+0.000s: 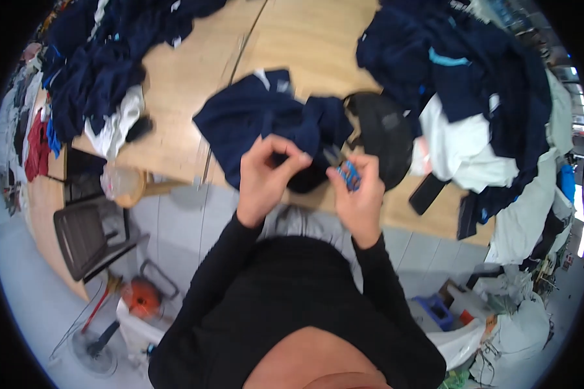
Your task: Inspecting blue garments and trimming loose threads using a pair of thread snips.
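A dark navy garment (246, 113) lies bunched on the light wooden table in front of me. Over its near edge, my left hand (263, 178) is closed in a pinch, thumb against forefinger; whatever is between the fingertips is too small to make out. My right hand (362, 202) grips a small pair of blue-handled thread snips (350, 176), their metal blades pointing up and left toward the garment. The two hands are apart, with navy cloth behind them. Beside the garment, just beyond my right hand, sits a black bag-like item (384, 126).
Navy clothes pile up at the far left (100, 87) and right (519, 97). White cloth (457, 142) and a black phone (429, 193) lie on the right. Left of the table's near edge stand a wooden stool (136, 185), a dark chair (84, 240) and a fan (94, 350).
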Available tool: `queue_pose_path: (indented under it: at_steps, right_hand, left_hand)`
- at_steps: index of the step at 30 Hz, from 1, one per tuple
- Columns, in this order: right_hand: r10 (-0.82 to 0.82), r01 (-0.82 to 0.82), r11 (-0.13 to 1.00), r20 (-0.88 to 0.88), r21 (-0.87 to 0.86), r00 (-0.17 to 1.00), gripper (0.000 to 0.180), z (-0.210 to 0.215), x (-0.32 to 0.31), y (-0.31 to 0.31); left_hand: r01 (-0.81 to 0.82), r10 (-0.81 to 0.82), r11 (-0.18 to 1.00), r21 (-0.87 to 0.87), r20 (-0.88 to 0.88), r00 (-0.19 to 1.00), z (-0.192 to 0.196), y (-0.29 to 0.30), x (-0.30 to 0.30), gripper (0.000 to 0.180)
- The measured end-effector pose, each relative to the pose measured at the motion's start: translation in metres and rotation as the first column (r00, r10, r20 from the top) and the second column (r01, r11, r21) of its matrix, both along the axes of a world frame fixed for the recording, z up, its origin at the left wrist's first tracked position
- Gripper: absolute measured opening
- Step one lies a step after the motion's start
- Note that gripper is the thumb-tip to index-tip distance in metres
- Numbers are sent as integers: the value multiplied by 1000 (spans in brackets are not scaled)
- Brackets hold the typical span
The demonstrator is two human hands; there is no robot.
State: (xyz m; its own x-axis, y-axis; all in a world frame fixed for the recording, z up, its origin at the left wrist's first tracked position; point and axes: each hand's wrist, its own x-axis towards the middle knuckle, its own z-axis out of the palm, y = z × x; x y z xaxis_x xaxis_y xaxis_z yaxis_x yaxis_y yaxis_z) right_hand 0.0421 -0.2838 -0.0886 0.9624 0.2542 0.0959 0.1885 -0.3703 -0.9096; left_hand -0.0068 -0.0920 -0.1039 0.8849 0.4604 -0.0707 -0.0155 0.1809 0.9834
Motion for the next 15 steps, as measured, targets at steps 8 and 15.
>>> queue_pose_path:
  at_steps: [8,15]
  right_hand:
    - [119,-116,993,209,-27,971,34,-22,-7,4]
    - [197,-208,978,255,16,947,32,-20,-5,12]
  left_hand:
    - [90,-92,994,-55,-21,996,-17,2,-23,13]
    - [64,-70,984,-166,-28,997,-2,-4,-29,14]
